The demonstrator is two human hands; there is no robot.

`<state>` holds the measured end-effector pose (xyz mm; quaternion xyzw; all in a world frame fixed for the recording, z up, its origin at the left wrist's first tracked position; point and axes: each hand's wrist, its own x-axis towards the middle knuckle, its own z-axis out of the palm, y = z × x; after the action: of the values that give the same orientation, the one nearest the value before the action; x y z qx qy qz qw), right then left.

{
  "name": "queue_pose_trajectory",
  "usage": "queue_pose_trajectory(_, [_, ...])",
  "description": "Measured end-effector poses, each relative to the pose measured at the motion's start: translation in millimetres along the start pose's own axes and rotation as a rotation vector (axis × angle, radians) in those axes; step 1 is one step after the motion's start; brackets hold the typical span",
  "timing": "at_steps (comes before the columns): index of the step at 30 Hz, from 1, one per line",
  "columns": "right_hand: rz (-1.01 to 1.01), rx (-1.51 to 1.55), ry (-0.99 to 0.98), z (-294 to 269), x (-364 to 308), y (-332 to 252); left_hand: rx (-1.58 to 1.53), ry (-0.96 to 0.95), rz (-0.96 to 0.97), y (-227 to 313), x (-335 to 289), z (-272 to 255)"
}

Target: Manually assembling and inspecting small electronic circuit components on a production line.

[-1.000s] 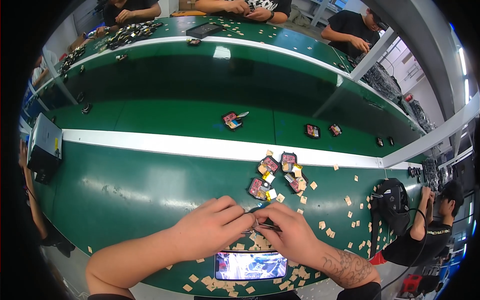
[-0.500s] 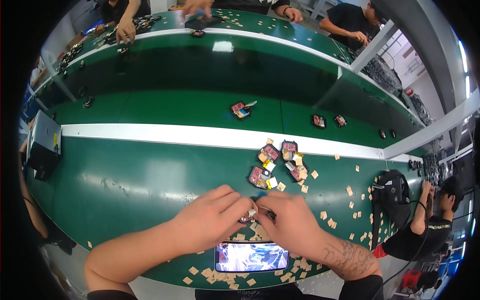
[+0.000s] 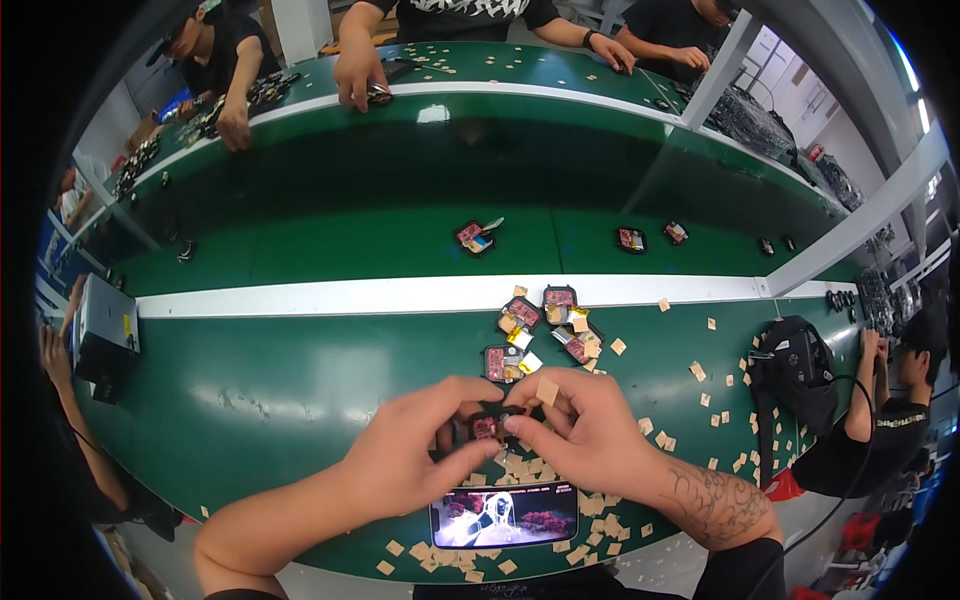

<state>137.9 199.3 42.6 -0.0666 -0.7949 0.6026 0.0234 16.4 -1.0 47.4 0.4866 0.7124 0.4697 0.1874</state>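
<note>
A small black casing with a red circuit board (image 3: 484, 428) is held between my two hands, above the near part of the green table. My left hand (image 3: 405, 432) curls its fingers and thumb around the casing's left side. With its thumb pressed on the board, my right hand (image 3: 580, 425) grips the other side. A tan square pad (image 3: 548, 391) rests against the right fingers. Just beyond my hands lie several similar opened casings (image 3: 503, 363) with red boards and silver-and-yellow battery pouches. My fingers partly hide the held casing.
A lit phone (image 3: 505, 517) lies below my hands among scattered tan pads (image 3: 600, 505). A white rail (image 3: 330, 300) edges a sunken green strip carrying more casings (image 3: 475, 238). A black bag (image 3: 795, 370) sits right, a grey box (image 3: 105, 330) left. Other people work around.
My fingers have loosened and spread, so the casing's red board shows more. A tan pad now appears at my right fingers. Across the table, a person's hand has come to a casing at the rail.
</note>
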Motion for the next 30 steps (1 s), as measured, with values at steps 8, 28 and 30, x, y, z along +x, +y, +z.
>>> queue_pose_trajectory(8, [-0.115,-0.27,0.177,-24.9,0.7,-17.6,-0.062,0.176,-0.212,-37.6,60.2,-25.6])
queue_pose_trajectory(28, [-0.163,-0.422,0.219,-73.2,-7.6,43.1,0.552,-0.1,0.083,-88.4,176.1,-20.9])
queue_pose_trajectory(30, [-0.276,-0.436,0.25,-71.9,-7.0,47.4,0.48,-0.096,0.077,-96.3,179.1,-17.7])
